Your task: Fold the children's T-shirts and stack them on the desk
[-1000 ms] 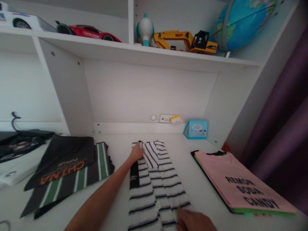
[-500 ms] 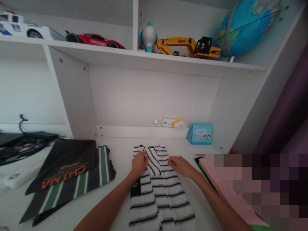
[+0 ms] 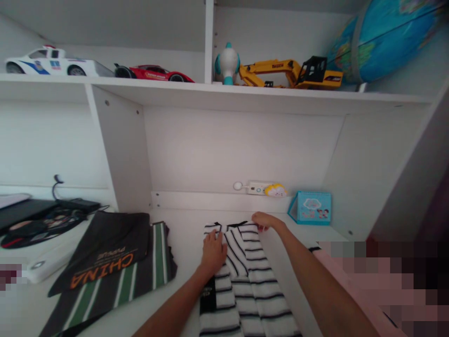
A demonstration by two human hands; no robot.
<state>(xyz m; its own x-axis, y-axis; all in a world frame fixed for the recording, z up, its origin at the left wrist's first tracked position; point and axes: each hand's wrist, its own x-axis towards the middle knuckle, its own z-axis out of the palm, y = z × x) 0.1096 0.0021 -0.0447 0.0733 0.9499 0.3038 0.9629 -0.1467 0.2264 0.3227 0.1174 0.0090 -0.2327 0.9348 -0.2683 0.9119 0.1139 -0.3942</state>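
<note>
A black-and-white striped shirt (image 3: 245, 281) lies folded lengthwise on the white desk (image 3: 182, 243), its collar end pointing to the back wall. My left hand (image 3: 213, 250) rests flat on the shirt's upper left part, fingers spread. At the far right corner of the collar end, my right hand (image 3: 265, 220) has its fingers curled on the cloth edge. Both forearms reach in from the bottom of the picture.
A black "CHINA" garment (image 3: 105, 252) lies on a green-striped one (image 3: 147, 271) at the left. A blue box (image 3: 310, 208) and a power strip (image 3: 261, 188) sit at the back. Toy cars (image 3: 150, 73), an excavator (image 3: 291, 74) and a globe (image 3: 386, 42) stand on the shelf above. A blurred area covers the right.
My right hand went from the shirt's near end up to its far right corner. My left hand stayed on the upper left part. The view tilted upward.
</note>
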